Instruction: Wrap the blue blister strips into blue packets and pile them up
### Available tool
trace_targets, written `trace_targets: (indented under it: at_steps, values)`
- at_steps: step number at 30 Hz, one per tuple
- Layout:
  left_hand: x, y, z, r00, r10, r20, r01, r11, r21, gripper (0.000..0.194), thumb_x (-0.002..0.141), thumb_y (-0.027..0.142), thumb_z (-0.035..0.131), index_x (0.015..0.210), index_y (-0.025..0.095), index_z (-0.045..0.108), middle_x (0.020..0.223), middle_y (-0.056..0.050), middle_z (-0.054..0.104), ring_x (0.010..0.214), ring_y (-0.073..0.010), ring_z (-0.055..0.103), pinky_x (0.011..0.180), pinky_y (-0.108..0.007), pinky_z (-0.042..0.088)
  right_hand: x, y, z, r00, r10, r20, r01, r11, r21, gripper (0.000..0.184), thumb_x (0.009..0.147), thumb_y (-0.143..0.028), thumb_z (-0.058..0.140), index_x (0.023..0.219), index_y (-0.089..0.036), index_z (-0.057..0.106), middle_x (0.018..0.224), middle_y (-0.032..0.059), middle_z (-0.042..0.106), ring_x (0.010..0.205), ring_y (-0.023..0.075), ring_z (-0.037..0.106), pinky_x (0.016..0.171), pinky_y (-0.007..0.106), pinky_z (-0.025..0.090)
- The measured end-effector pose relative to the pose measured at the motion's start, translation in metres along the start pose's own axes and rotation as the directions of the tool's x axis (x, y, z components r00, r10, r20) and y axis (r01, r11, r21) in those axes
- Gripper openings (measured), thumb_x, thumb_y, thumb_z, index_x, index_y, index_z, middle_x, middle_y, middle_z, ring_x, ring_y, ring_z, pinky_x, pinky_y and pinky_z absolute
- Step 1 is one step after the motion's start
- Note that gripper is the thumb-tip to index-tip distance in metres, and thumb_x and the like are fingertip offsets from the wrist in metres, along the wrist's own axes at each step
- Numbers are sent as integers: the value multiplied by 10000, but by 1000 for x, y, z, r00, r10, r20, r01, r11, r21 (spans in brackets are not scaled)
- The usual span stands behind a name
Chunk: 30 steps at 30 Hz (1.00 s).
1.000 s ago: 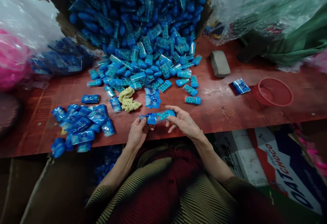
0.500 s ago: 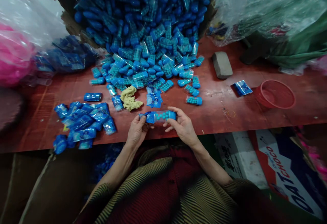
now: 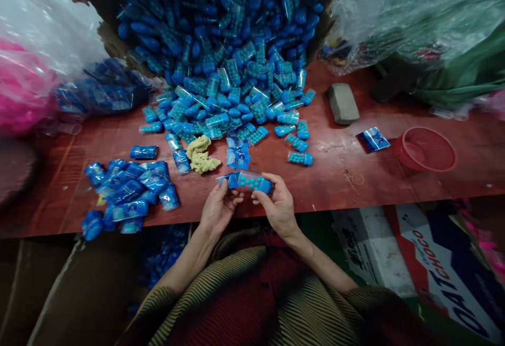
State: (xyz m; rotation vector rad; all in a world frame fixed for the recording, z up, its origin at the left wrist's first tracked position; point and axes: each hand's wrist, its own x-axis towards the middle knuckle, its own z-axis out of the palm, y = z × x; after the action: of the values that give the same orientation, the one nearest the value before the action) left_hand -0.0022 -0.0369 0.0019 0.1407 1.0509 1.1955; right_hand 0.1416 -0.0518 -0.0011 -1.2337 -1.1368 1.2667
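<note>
Just above the table's near edge, my right hand grips the capped end of a small clear bottle with turquoise balls inside. The thumb and fingers of my left hand pinch a blue printed wrapper at the bottle's other end. How far the wrapper goes over the bottle I cannot tell. Beyond my hands lie some flat blue wrappers and a lump of yellow-green putty-like material. Left of them is a pile of wrapped blue packs.
A large heap of similar bottles spills from a carton onto the red table. To the right are a grey block, a blue packet and a red plastic basket. Plastic bags flank the carton.
The bottle's capped end has tipped down a little towards me, with the wrapper end slightly higher. My left fingers have shifted below the wrapper. The table items look unmoved.
</note>
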Motion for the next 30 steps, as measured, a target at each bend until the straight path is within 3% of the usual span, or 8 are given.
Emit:
trace_targets:
  at_steps: [8,15,18,21,23,25,28,30]
  values:
    - [2,3,0,998,34,59,-32,999,-26,236,679,299,752,796,155,605,725,-6,694,603,-149,662,490,-230,557,0,6,-4,998,-33,51,33,999,0,341,785,-335,642,1107,-291,538,1108,47,530,660,125,597,637,325,600]
    - [3,7,-1,994,88,71,-90,996,24,385,564,362,819,802,161,593,699,22,680,583,-129,639,486,-229,545,1,6,-7,997,-64,53,62,997,45,342,770,-312,658,1093,-252,561,1089,34,539,642,88,599,605,254,583]
    - [5,7,1,986,167,24,-169,983,77,376,535,342,833,740,153,581,627,47,640,528,-79,588,477,-171,500,4,7,-5,994,20,106,-29,995,92,375,758,-304,668,1109,-229,558,889,6,595,590,91,594,561,239,570]
    - [5,7,7,965,264,-3,-262,957,123,357,538,320,832,714,148,574,605,59,616,518,-54,559,501,-149,479,7,13,1,987,106,121,-119,987,108,411,779,-319,645,1157,-209,525,652,-47,557,499,101,567,472,232,540]
    - [4,7,11,971,239,21,-240,965,103,377,551,332,825,791,159,590,671,45,648,561,-70,588,536,-169,496,7,18,6,999,15,38,-15,1000,7,387,790,-322,640,1146,-210,539,724,-20,594,555,113,592,519,252,556]
    - [2,8,14,985,163,49,-166,984,68,401,559,328,822,844,167,592,727,29,674,602,-93,619,558,-192,510,7,21,9,984,-176,-15,171,971,-169,326,803,-303,634,1111,-209,580,912,44,629,755,158,640,698,311,580]
    - [1,8,13,997,70,30,-71,996,44,320,586,270,813,777,150,585,707,14,679,615,-114,635,581,-217,522,5,18,6,927,-372,55,369,873,-320,315,837,-277,601,1140,-188,604,1089,115,608,1045,235,589,918,392,516]
    - [1,8,11,1000,16,7,-16,999,29,235,635,218,781,748,138,591,697,2,681,618,-116,636,596,-221,523,4,14,1,921,-360,148,388,879,-276,339,870,-266,555,1199,-192,586,1138,124,591,1054,232,589,910,388,527]
